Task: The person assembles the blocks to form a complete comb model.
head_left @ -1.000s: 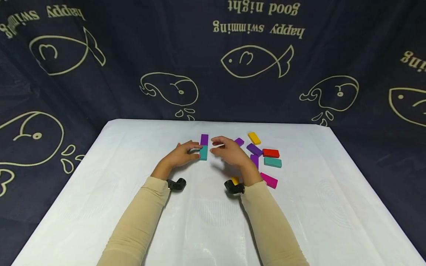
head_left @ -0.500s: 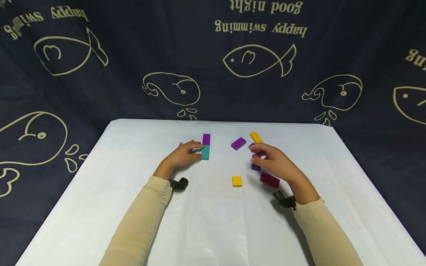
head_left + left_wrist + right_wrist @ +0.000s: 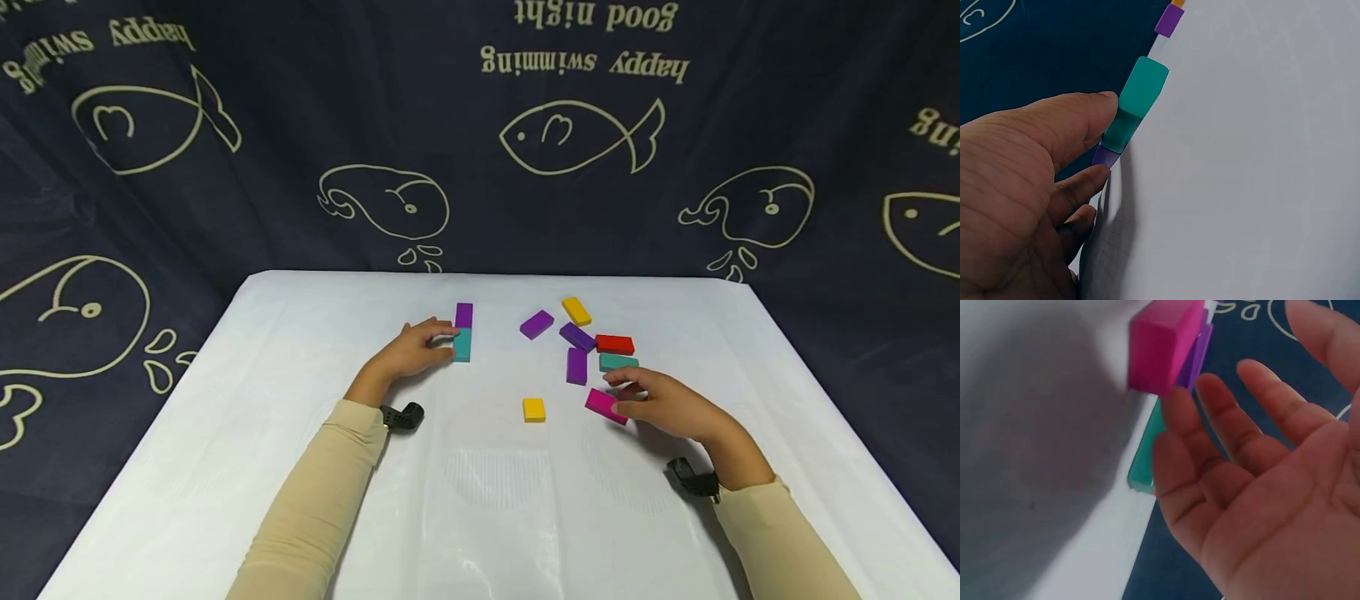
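My left hand [image 3: 411, 347] rests its thumb and fingertips along the left side of a teal block [image 3: 463, 347], fingers loosely extended. A purple block [image 3: 464, 314] lines up end to end behind it. In the left wrist view, the thumb is against the teal block [image 3: 1141, 90], and a fingertip is beside the purple one [image 3: 1105, 156]. My right hand [image 3: 675, 407] hovers over the right end of a pink block [image 3: 600, 402], its thumb overlapping it in the head view. From the right wrist, the fingers look spread and relaxed close to the pink block [image 3: 1163, 350], not gripping it.
Loose blocks lie right of centre on the white table [image 3: 480, 533]: a teal block [image 3: 618, 362], a red block [image 3: 615, 344], several purple ones [image 3: 577, 367] and a yellow one [image 3: 576, 311]. A small yellow block [image 3: 534, 410] sits nearer the front. A dark printed cloth [image 3: 480, 217] hangs behind.
My right hand has moved from beside the teal-and-purple row across to the right, over the loose blocks, then nearer to the pink block. The left hand has stayed in place.
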### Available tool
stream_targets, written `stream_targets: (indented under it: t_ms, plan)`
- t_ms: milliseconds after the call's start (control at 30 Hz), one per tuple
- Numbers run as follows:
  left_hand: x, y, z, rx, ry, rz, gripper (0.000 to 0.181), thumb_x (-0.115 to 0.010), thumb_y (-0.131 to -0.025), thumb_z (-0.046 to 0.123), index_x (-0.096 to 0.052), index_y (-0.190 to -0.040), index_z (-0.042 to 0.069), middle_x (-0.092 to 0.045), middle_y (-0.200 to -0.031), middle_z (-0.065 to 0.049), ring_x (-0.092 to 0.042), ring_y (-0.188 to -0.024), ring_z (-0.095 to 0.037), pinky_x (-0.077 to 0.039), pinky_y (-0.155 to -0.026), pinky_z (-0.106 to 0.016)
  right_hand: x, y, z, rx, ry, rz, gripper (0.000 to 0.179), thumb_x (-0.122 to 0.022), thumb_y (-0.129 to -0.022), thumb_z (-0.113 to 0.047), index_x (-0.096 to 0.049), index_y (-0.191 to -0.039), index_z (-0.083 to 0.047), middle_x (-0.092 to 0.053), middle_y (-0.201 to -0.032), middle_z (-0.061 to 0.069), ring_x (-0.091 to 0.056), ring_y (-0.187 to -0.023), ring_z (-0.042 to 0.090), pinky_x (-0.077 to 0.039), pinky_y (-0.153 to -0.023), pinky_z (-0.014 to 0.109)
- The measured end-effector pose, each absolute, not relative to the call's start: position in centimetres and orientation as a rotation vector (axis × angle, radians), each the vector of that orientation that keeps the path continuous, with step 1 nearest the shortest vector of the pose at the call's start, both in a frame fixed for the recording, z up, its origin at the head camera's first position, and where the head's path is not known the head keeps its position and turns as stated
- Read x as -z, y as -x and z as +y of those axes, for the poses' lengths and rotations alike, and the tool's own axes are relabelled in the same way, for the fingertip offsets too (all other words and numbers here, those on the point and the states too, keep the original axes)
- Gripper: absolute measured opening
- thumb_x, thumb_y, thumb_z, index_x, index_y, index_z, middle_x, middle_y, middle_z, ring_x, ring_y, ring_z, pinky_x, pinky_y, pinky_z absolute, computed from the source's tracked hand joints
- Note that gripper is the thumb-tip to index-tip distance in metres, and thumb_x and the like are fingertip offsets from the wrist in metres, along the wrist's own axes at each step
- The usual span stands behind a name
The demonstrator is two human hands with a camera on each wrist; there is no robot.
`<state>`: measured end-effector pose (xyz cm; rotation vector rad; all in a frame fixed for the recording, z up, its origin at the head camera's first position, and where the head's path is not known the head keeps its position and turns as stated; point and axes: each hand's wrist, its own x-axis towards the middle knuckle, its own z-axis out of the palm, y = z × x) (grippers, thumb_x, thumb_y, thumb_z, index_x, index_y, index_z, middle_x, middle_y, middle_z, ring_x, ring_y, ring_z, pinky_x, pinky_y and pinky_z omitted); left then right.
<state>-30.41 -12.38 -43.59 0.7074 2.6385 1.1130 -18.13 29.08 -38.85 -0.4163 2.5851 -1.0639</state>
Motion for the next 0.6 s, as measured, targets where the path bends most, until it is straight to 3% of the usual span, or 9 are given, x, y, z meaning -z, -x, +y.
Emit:
stream_targets:
  t_ms: [367, 600]
  plan:
    - [43.4, 30.2, -12.3, -1.116, -0.705, 2.637, 0.045, -0.066, -0.095, 0.023, -0.06, -0.137, 0.008, -0.046, -0.15, -0.014, -0.02, -0.149, -0.03, 0.006, -0.119, -0.054, 39.9, 18.5, 29.8, 1.037, 0.442, 2.529, 0.046, -0.067, -0.092, -0.01, -0.053, -0.135, 0.0, -0.057, -0.128, 0.017, -0.056, -0.114, 0.035, -0.053, -0.092, 0.046]
    - [43.5, 30.3, -12.3, -1.127, -0.698, 2.638, 0.045, -0.066, -0.095, 0.024, -0.06, -0.137, 0.01, -0.046, -0.151, -0.013, -0.02, -0.149, -0.029, 0.006, -0.119, -0.054, 40.3, 18.7, 29.8, 0.969, 0.399, 2.519, 0.057, -0.072, -0.09, -0.015, -0.05, -0.142, -0.009, -0.056, -0.12, 0.011, -0.051, -0.11, 0.03, -0.053, -0.088, 0.04]
